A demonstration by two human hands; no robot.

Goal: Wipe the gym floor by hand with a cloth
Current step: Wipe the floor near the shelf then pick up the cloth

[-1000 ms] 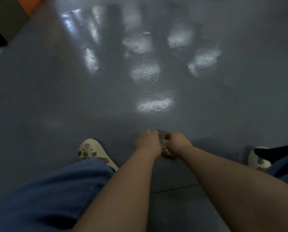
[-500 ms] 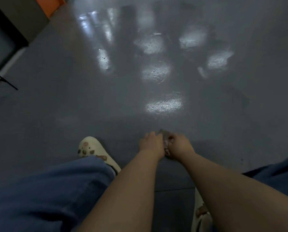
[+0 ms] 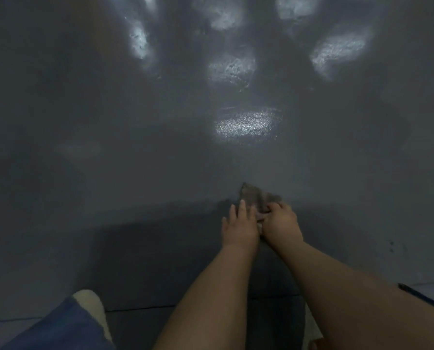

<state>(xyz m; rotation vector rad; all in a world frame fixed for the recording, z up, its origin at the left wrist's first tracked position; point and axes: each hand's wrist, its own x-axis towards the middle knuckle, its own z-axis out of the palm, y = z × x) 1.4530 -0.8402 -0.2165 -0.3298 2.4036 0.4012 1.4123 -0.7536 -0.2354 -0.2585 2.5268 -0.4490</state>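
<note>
Head view, dim light, looking down at a dark grey gym floor (image 3: 110,173). Both bare forearms reach forward from the bottom edge, hands side by side and touching at mid-frame.

Left hand (image 3: 240,226) lies flat, palm down, fingers (image 3: 241,208) stretched forward and slightly spread, fingertips on the near edge of the cloth (image 3: 255,195). Not gripping, just pressing down.

Right hand (image 3: 281,223) sits just right of the left one, fingers curled in and bunching the near right part of the cloth, so this hand is clenched on it.

Cloth is a small, dark grey-brown, crumpled piece lying on the floor, sticking out ahead of both hands with a pointed corner aimed away from the person. Its rear part is hidden under the hands; how far it extends back, cannot tell.

Floor shows several bright patches of reflected light (image 3: 246,125) ahead of the hands, the nearest one straight beyond the cloth, more toward the top edge. A darker shadowed band covers the floor around and behind the hands. A thin seam line (image 3: 140,308) runs across the floor near the bottom.

Bottom left: blue trouser leg (image 3: 59,329) with a pale shoe (image 3: 94,306) poking out beside it, on the floor. Bottom right corner: a sliver of blue fabric (image 3: 428,299) behind the right forearm. A pale shape at the bottom edge between the forearms is too cut off to identify.
</note>
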